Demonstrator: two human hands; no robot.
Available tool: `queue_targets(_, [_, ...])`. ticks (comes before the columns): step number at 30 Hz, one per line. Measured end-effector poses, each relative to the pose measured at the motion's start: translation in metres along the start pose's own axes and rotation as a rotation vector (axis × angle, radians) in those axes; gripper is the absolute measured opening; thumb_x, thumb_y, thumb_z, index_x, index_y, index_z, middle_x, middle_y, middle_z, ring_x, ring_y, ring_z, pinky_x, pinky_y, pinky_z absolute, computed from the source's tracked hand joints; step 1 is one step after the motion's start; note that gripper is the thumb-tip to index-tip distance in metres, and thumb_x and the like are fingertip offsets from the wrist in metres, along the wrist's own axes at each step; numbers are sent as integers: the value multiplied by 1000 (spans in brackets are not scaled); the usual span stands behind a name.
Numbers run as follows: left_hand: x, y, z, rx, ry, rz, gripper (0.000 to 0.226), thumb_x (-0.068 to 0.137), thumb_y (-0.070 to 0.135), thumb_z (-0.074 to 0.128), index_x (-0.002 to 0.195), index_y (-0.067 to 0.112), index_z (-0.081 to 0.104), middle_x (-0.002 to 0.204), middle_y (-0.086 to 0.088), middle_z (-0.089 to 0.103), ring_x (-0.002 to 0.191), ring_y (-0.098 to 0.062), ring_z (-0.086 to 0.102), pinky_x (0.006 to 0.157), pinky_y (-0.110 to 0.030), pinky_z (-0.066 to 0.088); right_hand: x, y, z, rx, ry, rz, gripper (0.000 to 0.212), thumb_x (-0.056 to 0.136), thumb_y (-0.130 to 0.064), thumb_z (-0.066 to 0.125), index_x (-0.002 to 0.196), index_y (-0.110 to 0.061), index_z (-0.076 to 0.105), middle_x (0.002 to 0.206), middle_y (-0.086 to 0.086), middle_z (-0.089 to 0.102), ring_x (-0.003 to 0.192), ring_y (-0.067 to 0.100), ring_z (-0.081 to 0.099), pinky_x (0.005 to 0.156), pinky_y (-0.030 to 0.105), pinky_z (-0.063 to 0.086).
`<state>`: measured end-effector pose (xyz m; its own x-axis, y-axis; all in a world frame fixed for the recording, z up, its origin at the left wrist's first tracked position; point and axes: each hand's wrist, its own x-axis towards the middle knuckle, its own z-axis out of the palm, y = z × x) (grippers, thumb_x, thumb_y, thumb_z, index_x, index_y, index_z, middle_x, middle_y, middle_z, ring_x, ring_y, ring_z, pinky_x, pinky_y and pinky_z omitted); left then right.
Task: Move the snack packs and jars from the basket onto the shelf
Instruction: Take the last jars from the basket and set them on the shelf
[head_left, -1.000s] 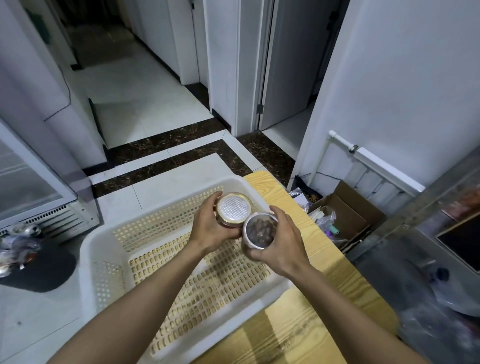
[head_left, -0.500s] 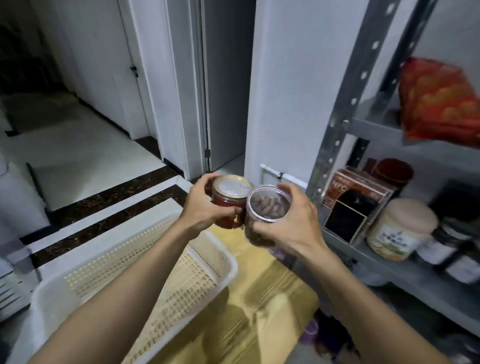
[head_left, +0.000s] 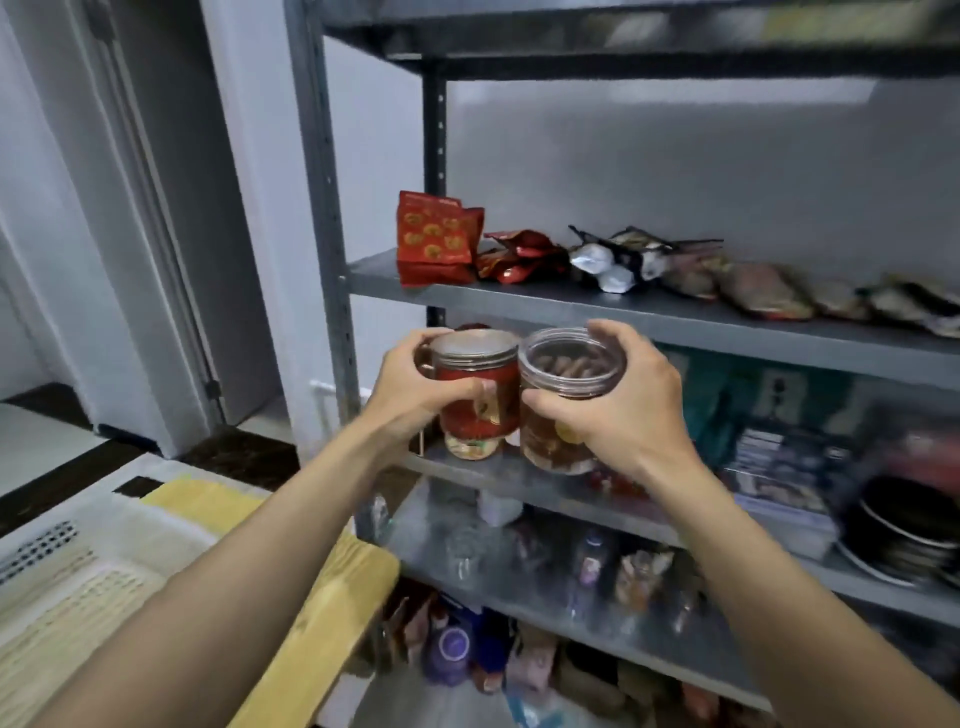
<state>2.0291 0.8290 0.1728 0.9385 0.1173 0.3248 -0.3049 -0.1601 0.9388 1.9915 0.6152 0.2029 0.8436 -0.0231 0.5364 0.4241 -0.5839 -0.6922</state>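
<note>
My left hand (head_left: 410, 395) grips a jar with a red label (head_left: 475, 410) and my right hand (head_left: 618, 405) grips a clear jar of brown snacks (head_left: 563, 364). Both jars are upright, side by side and touching, held in front of the grey metal shelf unit (head_left: 649, 317), just above the left end of its middle board. On the board above lie red snack packs (head_left: 436, 239) and a row of other packs (head_left: 618, 260). The white perforated basket (head_left: 78, 561) sits at lower left on a yellow wooden table (head_left: 322, 623).
Boxes and a stack of dark plates (head_left: 904, 535) fill the right part of the middle board. Lower boards hold bottles and small packs (head_left: 597, 566). A shelf post (head_left: 322, 208) stands left of the jars. A white door frame (head_left: 156, 234) and tiled floor lie to the left.
Both hands have carried the two jars up and away from the basket toward the shelf. The view has swung right and up, so the shelf boards now fill the frame.
</note>
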Motion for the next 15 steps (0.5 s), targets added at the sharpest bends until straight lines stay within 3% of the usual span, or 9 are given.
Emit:
queue_targets(4, [-10,28,93,-44,-110,22,71,50,22,94,113,18,60,107,-2,69,98,-15,67,80,-31,58,-18,32,-83,-64,138,52,87,53,-49,88,129,-28,52,125,-6,58,117,16,54,101,35,44])
queue_targets(7, [-12,55,159,-92,-224,38,65,59,10,90,115,13,59,106,-3,69,90,-9,68,70,-25,58,-25,54,-140,-104,253,87,88,49,-54,86,127,-28,54,124,-6,60,116,16,55,101,38,45])
queue_targets(11, [-5,88,242,-123,-351,92,63,60,9,89,115,10,58,100,0,68,77,1,67,62,-18,54,-27,84,-209,-175,372,135,83,51,-48,88,124,-26,56,121,-4,62,113,16,57,100,39,46])
queue_targets(15, [8,115,322,-147,-452,156,66,58,16,91,116,16,58,108,0,66,93,-10,66,74,-25,58,-23,118,-268,-238,484,172,86,46,-55,86,122,-28,56,119,-5,63,111,16,59,98,41,48])
